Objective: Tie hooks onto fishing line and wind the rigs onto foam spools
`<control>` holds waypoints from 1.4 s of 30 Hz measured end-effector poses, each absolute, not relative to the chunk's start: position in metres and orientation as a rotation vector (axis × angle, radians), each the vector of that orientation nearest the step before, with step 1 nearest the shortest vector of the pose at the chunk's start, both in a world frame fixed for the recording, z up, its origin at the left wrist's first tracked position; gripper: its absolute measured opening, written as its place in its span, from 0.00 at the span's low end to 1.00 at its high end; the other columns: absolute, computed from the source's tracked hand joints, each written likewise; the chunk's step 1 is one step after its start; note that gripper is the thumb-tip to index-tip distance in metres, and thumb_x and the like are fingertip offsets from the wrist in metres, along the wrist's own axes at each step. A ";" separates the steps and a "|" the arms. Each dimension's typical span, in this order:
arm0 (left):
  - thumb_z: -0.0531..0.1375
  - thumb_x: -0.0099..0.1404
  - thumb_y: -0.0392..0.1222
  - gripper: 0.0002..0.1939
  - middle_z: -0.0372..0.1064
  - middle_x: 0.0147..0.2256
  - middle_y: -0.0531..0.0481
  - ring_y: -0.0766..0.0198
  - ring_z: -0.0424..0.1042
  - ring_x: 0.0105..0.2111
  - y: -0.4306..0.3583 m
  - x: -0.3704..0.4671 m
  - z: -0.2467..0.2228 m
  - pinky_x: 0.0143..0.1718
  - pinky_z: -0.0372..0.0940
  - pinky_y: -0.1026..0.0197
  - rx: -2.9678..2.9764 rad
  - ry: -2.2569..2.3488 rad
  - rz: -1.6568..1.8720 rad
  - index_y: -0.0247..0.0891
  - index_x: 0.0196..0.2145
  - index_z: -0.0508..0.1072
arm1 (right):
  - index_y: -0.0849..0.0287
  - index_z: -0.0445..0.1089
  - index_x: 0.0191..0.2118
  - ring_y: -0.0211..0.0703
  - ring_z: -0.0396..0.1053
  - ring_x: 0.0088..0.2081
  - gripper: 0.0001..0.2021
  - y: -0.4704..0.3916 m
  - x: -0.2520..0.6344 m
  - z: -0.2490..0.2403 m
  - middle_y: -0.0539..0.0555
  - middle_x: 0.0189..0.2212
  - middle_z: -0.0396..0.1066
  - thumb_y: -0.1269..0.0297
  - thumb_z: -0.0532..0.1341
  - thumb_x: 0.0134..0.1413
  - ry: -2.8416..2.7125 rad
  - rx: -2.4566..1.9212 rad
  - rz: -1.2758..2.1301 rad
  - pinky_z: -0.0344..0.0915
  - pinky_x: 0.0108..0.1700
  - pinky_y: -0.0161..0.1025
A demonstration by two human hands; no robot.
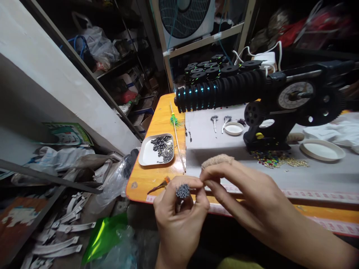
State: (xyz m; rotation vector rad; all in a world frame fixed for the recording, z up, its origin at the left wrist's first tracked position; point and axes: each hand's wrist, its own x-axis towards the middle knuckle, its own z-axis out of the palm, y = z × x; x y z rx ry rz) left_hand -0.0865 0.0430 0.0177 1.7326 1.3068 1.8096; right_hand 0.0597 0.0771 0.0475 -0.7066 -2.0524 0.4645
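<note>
My left hand [181, 216] is closed around a bundle of thin stems with grey tips [183, 191], whose heads face up toward me. Its thumb and forefinger meet my right hand [252, 186] at the fingertips. The right thumb and a finger are pinched together there; whatever lies between them is too small to make out. A tan wrapping [217, 161] covers one finger of the right hand. Just beyond the left hand, a brown stick with an orange tip [159, 185] lies at the table edge.
A white tray [146, 155] of small black and silver parts stands on the orange table [134, 186]. Behind my right hand is a black geared machine [269, 93], with loose beads [266, 160] under it. Two grey-headed bundles [214, 123] lie beside a small white dish [234, 133].
</note>
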 end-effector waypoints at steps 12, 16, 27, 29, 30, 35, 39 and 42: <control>0.65 0.59 0.25 0.14 0.78 0.33 0.53 0.66 0.77 0.31 0.044 -0.099 0.014 0.37 0.73 0.66 2.070 1.330 1.765 0.39 0.41 0.75 | 0.58 0.67 0.41 0.33 0.65 0.37 0.05 0.089 0.069 0.060 0.50 0.36 0.67 0.72 0.54 0.66 -2.175 -0.755 0.704 0.62 0.38 0.31; 0.65 0.58 0.25 0.13 0.76 0.31 0.55 0.69 0.75 0.30 0.043 -0.095 0.013 0.35 0.71 0.70 1.958 1.380 1.803 0.39 0.38 0.75 | 0.58 0.67 0.41 0.34 0.66 0.38 0.05 0.086 0.067 0.059 0.50 0.37 0.68 0.72 0.55 0.65 -2.152 -0.737 0.690 0.63 0.39 0.31; 0.65 0.63 0.40 0.03 0.68 0.32 0.56 0.78 0.59 0.21 0.043 -0.092 0.004 0.21 0.59 0.74 1.018 1.056 1.691 0.41 0.32 0.76 | 0.63 0.65 0.43 0.37 0.66 0.45 0.07 0.071 0.046 0.041 0.56 0.40 0.68 0.78 0.56 0.62 -2.015 -0.680 0.293 0.65 0.47 0.32; 0.66 0.62 0.42 0.04 0.67 0.32 0.56 0.79 0.57 0.20 0.042 -0.092 0.006 0.20 0.57 0.75 0.973 1.036 1.662 0.40 0.32 0.76 | 0.63 0.65 0.42 0.36 0.66 0.42 0.06 0.072 0.045 0.041 0.55 0.38 0.68 0.78 0.55 0.62 -2.017 -0.675 0.319 0.66 0.44 0.32; 0.67 0.61 0.42 0.05 0.66 0.31 0.56 0.79 0.56 0.19 0.042 -0.093 0.008 0.19 0.56 0.75 0.952 1.022 1.638 0.40 0.31 0.76 | 0.63 0.65 0.41 0.36 0.66 0.41 0.06 0.073 0.045 0.042 0.55 0.38 0.68 0.78 0.55 0.62 -2.011 -0.674 0.340 0.66 0.43 0.31; 0.69 0.58 0.43 0.10 0.61 0.27 0.57 0.81 0.53 0.16 0.042 -0.095 0.018 0.15 0.50 0.76 0.820 0.875 1.484 0.37 0.27 0.73 | 0.61 0.66 0.41 0.34 0.67 0.41 0.06 0.075 0.046 0.044 0.54 0.38 0.67 0.77 0.55 0.62 -1.985 -0.657 0.476 0.67 0.41 0.29; 0.69 0.57 0.41 0.10 0.59 0.25 0.58 0.82 0.52 0.15 0.043 -0.096 0.020 0.14 0.50 0.76 0.724 0.758 1.437 0.36 0.26 0.73 | 0.60 0.67 0.45 0.35 0.68 0.44 0.08 0.073 0.049 0.038 0.54 0.40 0.67 0.77 0.57 0.62 -1.989 -0.623 0.340 0.67 0.45 0.29; 0.69 0.57 0.40 0.08 0.60 0.26 0.58 0.81 0.54 0.16 0.042 -0.094 0.020 0.15 0.52 0.77 0.697 0.752 1.449 0.37 0.27 0.74 | 0.59 0.66 0.51 0.37 0.67 0.44 0.13 0.070 0.052 0.032 0.55 0.43 0.68 0.77 0.58 0.62 -2.033 -0.621 0.200 0.67 0.48 0.31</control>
